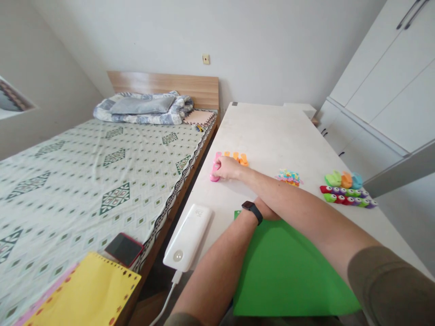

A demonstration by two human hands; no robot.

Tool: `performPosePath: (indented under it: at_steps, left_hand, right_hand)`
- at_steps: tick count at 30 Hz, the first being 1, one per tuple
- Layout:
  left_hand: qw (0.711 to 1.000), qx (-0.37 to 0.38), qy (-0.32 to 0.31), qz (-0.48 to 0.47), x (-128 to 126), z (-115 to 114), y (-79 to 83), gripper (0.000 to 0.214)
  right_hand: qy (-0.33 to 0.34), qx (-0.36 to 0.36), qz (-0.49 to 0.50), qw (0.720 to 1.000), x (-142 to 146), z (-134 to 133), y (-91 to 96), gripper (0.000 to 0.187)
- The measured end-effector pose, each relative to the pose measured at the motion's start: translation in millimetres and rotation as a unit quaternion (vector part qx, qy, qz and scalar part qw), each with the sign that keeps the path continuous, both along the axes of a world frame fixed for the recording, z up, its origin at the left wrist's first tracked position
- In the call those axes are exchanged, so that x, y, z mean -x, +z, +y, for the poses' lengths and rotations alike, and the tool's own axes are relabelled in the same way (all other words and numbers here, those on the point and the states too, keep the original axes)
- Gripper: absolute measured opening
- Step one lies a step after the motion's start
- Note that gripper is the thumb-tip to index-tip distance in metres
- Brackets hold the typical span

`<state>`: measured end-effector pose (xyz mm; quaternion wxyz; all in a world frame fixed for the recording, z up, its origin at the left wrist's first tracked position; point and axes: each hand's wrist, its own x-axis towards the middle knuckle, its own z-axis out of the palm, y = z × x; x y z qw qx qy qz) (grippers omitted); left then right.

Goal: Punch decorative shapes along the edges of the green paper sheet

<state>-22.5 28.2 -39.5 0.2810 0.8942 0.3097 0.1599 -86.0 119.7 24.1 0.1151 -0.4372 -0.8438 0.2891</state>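
Note:
My right hand point(228, 168) reaches across to the left side of the white table, its fingers closed round a pink paper punch point(215, 177). Just beyond the knuckles stand several orange paper punches point(243, 159) in a row, partly covered by the hand. My left hand point(270, 212) lies at the upper edge of a green sheet point(288, 271), under my right forearm. The forearm hides its fingers, so whether they hold anything does not show. A dark watch point(252, 212) is on the left wrist. Small coloured paper cut-outs point(289, 177) are heaped past the crossed arms.
A white power bank point(188, 235) with a cable lies by the table's left edge. More coloured punches point(346, 192) stand in rows at the right. On the bed point(142, 149) are a phone point(124, 249) and a yellow sheet point(88, 290) with shaped holes along its border.

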Motion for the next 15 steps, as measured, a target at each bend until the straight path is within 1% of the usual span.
performPosePath:
  at_steps: [5,9,15]
  left_hand:
    - [1.0,0.01,-0.003,0.014,2.6,-0.6,0.2,0.064]
    - [1.0,0.015,-0.012,0.007,3.4,-1.6,0.3,0.063]
    - [0.999,0.025,-0.02,0.001,5.4,-0.5,-4.5,0.067]
  right_hand:
    - [0.001,-0.024,0.011,1.0,-0.8,2.1,-6.0,0.045]
    - [0.006,-0.034,0.013,0.999,-2.6,3.0,-8.4,0.04]
    - [0.009,-0.041,0.011,0.999,3.3,-1.7,-6.5,0.036]
